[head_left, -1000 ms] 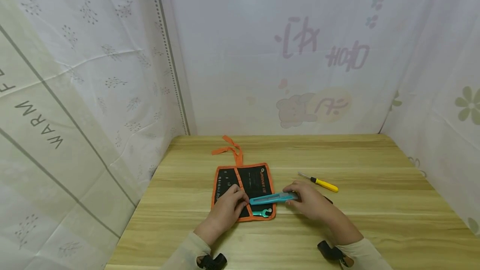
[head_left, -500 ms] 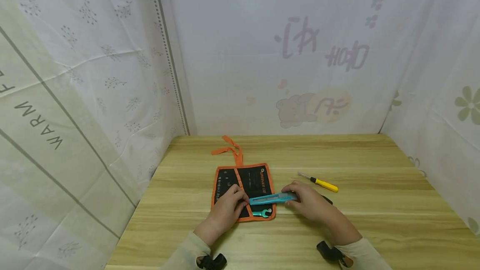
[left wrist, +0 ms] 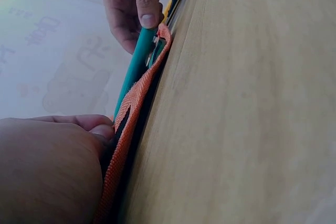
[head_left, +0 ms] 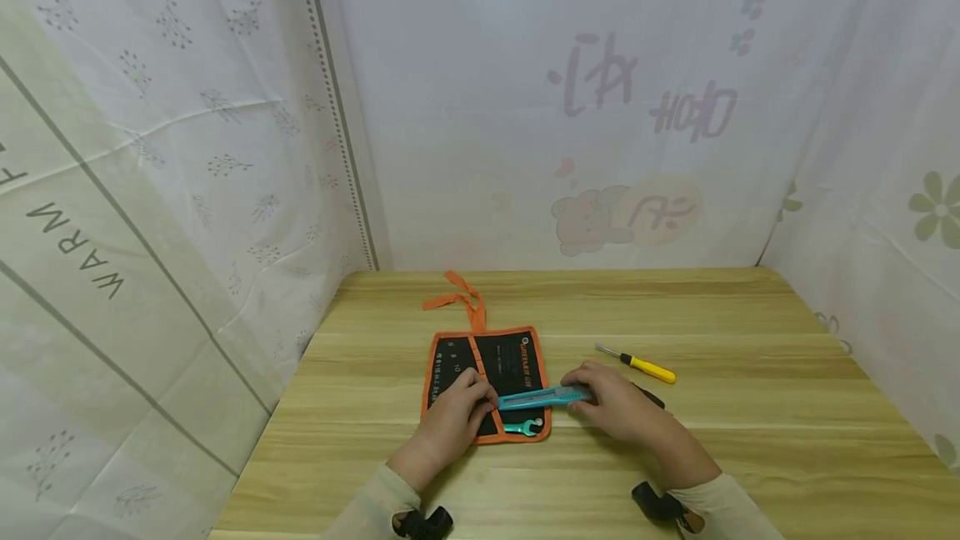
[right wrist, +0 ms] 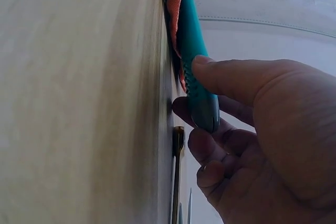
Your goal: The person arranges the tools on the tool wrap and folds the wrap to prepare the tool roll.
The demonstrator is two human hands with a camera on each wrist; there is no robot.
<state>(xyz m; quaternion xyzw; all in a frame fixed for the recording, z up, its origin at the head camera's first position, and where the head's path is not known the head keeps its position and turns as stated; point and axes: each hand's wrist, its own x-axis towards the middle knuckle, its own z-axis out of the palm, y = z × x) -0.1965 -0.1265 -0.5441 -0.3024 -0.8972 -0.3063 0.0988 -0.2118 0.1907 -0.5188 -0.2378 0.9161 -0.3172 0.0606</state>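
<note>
A black tool pouch (head_left: 498, 357) with orange edging lies spread out on the table. My left hand (head_left: 457, 411) rests on it and pinches the orange-trimmed edge of its pocket (left wrist: 137, 95) between thumb and finger. From the right, my right hand (head_left: 611, 398) holds a teal utility knife (head_left: 536, 397) by its grey rear end, thumb on one side and fingers on the other. The knife's front end meets the pocket edge beside my left fingertips; how far it goes in is hidden. Below the knife, a small green wrench (head_left: 523, 427) pokes out of the same pocket.
A yellow-handled screwdriver (head_left: 648, 368) lies right of the pouch on the wooden table (head_left: 720, 315). Behind my right hand, a dark handle (head_left: 654, 397) is partly hidden. Orange ties (head_left: 465, 298) trail from the pouch's far edge. Patterned curtains surround the table.
My right hand and the utility knife have shifted very slightly left, toward the pocket. My left hand and the pouch stay practically where they were.
</note>
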